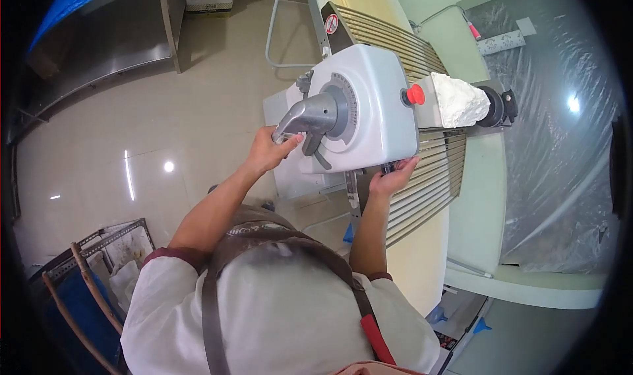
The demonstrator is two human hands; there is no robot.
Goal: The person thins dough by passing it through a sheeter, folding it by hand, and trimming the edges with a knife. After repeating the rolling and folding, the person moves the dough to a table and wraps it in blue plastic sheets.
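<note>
Left hand (269, 152) grasping the grey lever (310, 116) at frame centre, right hand (393, 179) gripping the machine (369, 104)'s lower edge, a slow, steady swing seems wisest.

White short-sleeved top (277, 322) fills the lower view, each sleeve edged with a dark maroon cuff (178, 255). Over it, brown apron straps (283, 240) curve across the shoulders, one running straight down the back. A red tab (377, 339) sits on the strap at the right side. Both forearms bare below the sleeves, no gloves on left hand (267, 152) or right hand (392, 178).
</note>
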